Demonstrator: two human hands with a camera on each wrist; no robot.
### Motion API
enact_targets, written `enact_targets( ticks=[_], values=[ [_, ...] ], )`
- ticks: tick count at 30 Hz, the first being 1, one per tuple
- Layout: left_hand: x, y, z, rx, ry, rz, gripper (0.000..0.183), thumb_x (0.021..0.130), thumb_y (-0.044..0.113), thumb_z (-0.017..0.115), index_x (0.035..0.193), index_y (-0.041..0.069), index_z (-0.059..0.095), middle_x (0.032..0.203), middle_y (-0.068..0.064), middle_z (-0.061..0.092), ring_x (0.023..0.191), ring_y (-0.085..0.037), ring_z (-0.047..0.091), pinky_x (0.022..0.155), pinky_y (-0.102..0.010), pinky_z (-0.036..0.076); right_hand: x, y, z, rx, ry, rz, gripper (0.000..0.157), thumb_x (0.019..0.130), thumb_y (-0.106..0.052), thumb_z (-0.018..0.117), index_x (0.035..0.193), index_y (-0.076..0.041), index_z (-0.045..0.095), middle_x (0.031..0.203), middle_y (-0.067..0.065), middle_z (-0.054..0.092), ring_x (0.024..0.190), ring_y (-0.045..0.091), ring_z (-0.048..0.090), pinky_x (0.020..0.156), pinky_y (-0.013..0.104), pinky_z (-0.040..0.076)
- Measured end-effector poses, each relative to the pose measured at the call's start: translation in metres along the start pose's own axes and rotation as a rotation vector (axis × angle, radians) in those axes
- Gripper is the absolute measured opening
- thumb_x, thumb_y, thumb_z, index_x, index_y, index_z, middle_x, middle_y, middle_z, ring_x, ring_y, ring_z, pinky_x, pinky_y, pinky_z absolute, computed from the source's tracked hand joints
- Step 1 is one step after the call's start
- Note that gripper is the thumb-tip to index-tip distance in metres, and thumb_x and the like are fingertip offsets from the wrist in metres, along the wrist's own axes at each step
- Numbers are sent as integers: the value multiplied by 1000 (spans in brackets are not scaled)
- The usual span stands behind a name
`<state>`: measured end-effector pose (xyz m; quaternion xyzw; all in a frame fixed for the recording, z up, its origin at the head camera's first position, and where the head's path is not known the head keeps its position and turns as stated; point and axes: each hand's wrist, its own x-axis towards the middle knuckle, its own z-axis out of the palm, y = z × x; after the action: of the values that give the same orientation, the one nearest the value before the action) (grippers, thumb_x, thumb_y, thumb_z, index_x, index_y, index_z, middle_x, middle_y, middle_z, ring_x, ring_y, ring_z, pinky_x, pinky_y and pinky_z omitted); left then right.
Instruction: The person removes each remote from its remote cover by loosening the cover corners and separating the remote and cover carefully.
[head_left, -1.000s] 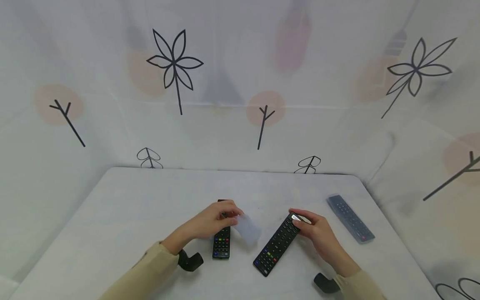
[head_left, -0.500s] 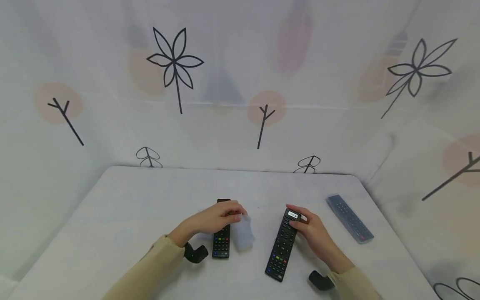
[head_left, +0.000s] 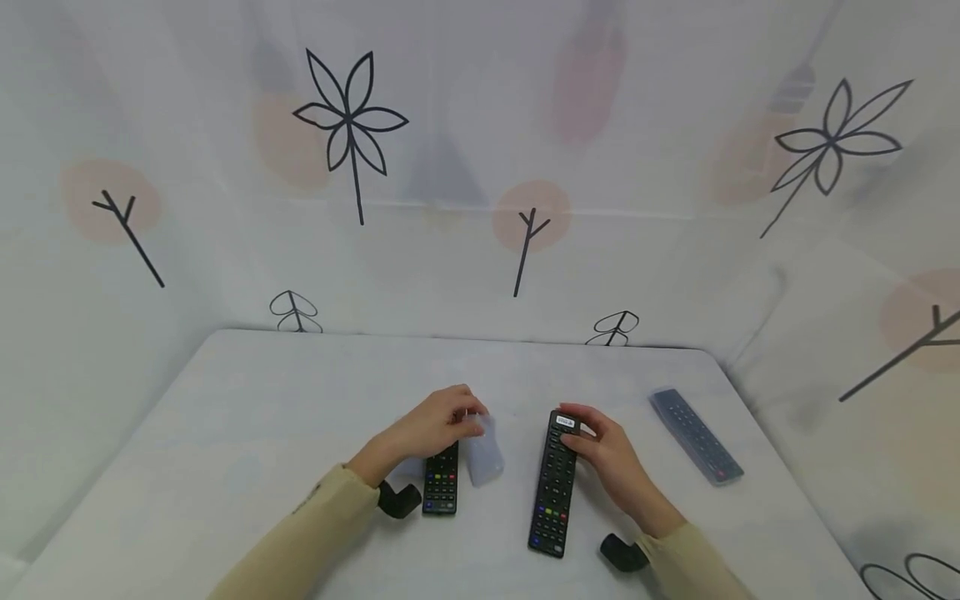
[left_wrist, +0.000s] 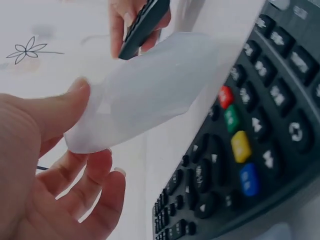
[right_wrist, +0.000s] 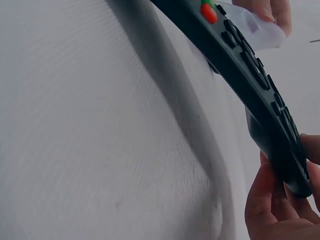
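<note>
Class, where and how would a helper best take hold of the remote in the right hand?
Probably by the near end of the remote, coming from the person's side, pinching its two long edges. The right hand grips only the far end, leaving the end with the coloured buttons free, and the body is long and narrow.

The head camera looks forward and down from above the bench (head_left: 322, 392); both wrist cameras sit low and close, each taking in the opposite fingers (right_wrist: 281, 15) (they share the plastic sleeve (left_wrist: 145, 95) and the held remote (head_left: 555, 492)).
</note>
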<state>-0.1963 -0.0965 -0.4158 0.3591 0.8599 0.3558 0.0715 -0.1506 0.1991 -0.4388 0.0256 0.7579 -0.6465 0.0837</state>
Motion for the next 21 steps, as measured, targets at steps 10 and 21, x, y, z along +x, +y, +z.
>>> enact_targets(
  ticks=[10, 21],
  values=[
    [3, 0, 6, -18, 12, -111, 27, 93, 10, 70, 119, 18, 65, 108, 3, 61, 88, -15, 56, 77, -32, 49, 9, 2, 12, -22, -14, -5, 51, 92, 5, 55, 141, -4, 52, 147, 17, 47, 124, 30, 53, 93, 31, 49],
    [2, -7, 8, -101, 11, -111, 33, 93, 8, 70, 125, 17, 68, 113, 4, 63, 83, -12, 54, 74, -31, 48, 17, 7, 19, 5, -23, 2, 52, 92, 1, 62, 142, -4, 50, 142, 20, 51, 120, 28, 59, 93, 33, 50]
  ],
)
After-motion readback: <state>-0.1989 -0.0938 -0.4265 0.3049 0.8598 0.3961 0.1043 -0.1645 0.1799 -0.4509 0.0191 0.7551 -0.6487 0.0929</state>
